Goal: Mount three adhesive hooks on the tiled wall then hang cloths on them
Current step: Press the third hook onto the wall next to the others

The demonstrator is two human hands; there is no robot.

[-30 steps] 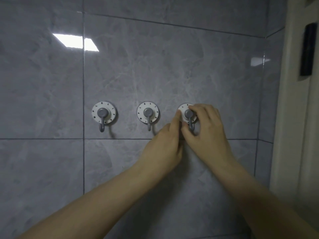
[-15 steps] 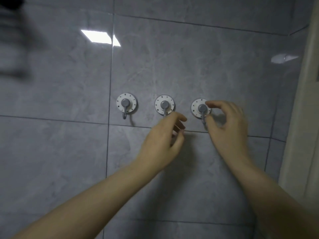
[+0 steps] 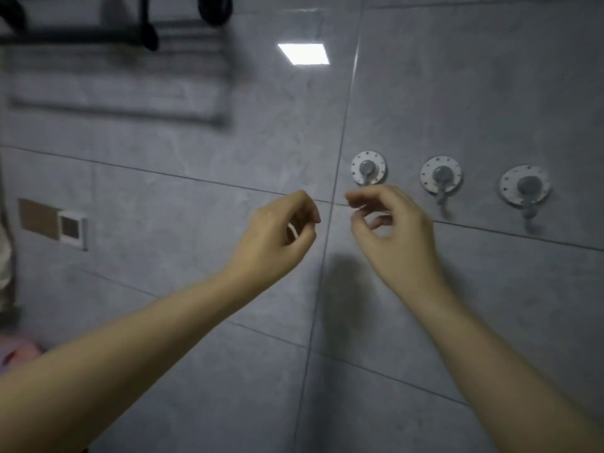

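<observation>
Three round white adhesive hooks with grey pegs are stuck in a row on the grey tiled wall: the left hook (image 3: 368, 168), the middle hook (image 3: 441, 176) and the right hook (image 3: 524, 186). Nothing hangs on any of them. My left hand (image 3: 281, 233) floats in front of the wall, left of the hooks, fingers loosely curled with nothing in them. My right hand (image 3: 392, 233) hovers just below the left hook, apart from it, thumb and forefinger close together and holding nothing. A grey cloth (image 3: 114, 83) hangs blurred at the upper left.
A black towel rack (image 3: 81, 34) is fixed high on the left, above the cloth. A white wall socket (image 3: 70, 228) sits at mid left. Something pink (image 3: 16, 354) shows at the lower left edge.
Both hands have let go of the right hook and drawn back to the left. The view has swung left, bringing in the rack, cloth and socket.
</observation>
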